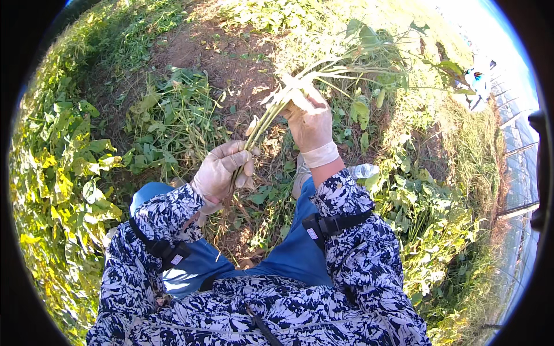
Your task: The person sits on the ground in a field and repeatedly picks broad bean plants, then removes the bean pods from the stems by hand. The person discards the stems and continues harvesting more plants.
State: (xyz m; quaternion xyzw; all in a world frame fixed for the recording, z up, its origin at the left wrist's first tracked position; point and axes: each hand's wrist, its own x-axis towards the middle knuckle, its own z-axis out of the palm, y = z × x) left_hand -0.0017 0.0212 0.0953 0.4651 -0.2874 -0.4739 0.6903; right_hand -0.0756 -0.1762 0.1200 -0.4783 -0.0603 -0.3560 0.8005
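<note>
My left hand [225, 171], in a thin whitish glove, grips the lower stems of an uprooted bean plant [265, 123]. Thin brown roots [225, 212] hang below that fist. The stems slant up and right to my right hand [309, 121], gloved likewise, whose fingers are closed around them higher up. Glare blurs those fingertips. A pale dry pod [252, 125] sticks out between the two hands. Beyond the right hand the stems fan out, with green leaves [368, 36] and a green pod [380, 98] on them.
A heap of pulled green plants [173, 116] lies ahead on brown soil [194, 47]. A clear plastic bottle [363, 171] is beside my right forearm. Yellowing leafy plants [60, 186] line the left. Plastic sheeting on ribs [519, 173] edges the right. An unclear blue-and-white object [476, 84] is farther off.
</note>
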